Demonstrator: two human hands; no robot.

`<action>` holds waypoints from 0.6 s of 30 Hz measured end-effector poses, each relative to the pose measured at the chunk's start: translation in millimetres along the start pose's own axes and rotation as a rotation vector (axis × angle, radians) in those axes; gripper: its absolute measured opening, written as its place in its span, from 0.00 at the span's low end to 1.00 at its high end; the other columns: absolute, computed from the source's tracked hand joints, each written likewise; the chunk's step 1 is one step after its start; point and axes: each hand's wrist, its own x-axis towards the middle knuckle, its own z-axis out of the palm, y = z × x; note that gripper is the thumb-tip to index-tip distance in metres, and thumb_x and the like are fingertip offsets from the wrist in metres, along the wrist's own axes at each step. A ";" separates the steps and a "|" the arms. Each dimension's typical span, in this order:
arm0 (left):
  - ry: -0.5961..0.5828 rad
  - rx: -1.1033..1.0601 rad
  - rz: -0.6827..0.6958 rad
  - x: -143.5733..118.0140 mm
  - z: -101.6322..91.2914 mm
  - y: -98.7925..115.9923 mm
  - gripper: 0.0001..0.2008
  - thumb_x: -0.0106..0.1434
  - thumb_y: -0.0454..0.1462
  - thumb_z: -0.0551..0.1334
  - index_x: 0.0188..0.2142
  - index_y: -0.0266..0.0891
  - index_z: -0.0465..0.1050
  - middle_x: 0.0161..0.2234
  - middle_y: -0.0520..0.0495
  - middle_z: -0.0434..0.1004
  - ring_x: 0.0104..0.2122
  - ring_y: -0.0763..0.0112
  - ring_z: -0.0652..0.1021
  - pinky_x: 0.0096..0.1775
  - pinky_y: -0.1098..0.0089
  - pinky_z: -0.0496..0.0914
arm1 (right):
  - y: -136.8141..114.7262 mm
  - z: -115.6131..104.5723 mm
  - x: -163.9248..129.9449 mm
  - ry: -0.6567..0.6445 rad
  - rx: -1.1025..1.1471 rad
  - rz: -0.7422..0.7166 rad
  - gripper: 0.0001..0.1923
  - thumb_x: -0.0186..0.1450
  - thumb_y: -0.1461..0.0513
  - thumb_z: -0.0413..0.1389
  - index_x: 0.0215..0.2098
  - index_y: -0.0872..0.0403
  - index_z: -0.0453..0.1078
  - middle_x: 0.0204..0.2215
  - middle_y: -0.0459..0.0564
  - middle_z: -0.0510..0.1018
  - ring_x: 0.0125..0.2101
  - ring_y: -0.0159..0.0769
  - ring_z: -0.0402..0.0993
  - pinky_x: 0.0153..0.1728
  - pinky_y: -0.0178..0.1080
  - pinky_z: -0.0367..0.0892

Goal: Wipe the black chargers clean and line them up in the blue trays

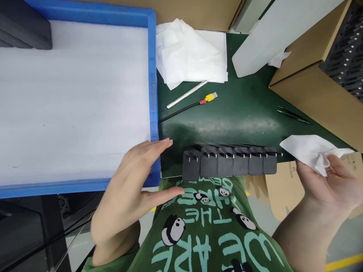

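Observation:
A row of several black plug adapters (225, 162) stands along the near edge of the green table, metal prongs facing up. The leftmost one sits slightly apart in angle from the others. My left hand (133, 181) is just left of the row, thumb and fingers spread wide with nothing between them, partly over the tray's corner. To the right of the row, my right hand (330, 173) holds a crumpled white cloth (310, 149) between thumb and fingers.
A blue tray (152, 94) with a white liner fills the left; dark blocks (27, 26) stand in its far corner. Beyond the adapters lie stacked white cloths (193, 54), a silver pen-like tool (187, 94), a USB cable (190, 107) and tweezers (293, 114). A cardboard box (314, 87) stands right.

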 end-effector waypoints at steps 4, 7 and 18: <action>0.008 0.040 0.035 -2.2 2.9 -0.3 0.41 0.62 0.48 0.70 0.69 0.45 0.54 0.59 0.43 0.73 0.58 0.53 0.75 0.58 0.58 0.72 | 0.7 10.3 -20.3 0.055 0.161 0.049 0.17 0.69 0.74 0.44 0.36 0.56 0.73 0.48 0.46 0.80 0.51 0.28 0.78 0.42 0.30 0.79; 0.016 0.066 0.060 -1.1 4.9 0.5 0.43 0.61 0.50 0.70 0.69 0.41 0.55 0.59 0.40 0.73 0.57 0.53 0.75 0.59 0.58 0.71 | -0.8 14.7 -26.1 0.068 0.238 0.078 0.17 0.70 0.73 0.43 0.37 0.55 0.72 0.45 0.48 0.82 0.48 0.31 0.80 0.42 0.34 0.81; -0.058 0.443 0.356 39.0 25.7 38.3 0.45 0.58 0.48 0.73 0.66 0.28 0.58 0.54 0.30 0.73 0.50 0.43 0.74 0.50 0.50 0.69 | 5.0 14.1 -13.9 0.105 0.256 0.142 0.17 0.68 0.70 0.42 0.37 0.56 0.73 0.49 0.56 0.80 0.52 0.35 0.78 0.50 0.36 0.77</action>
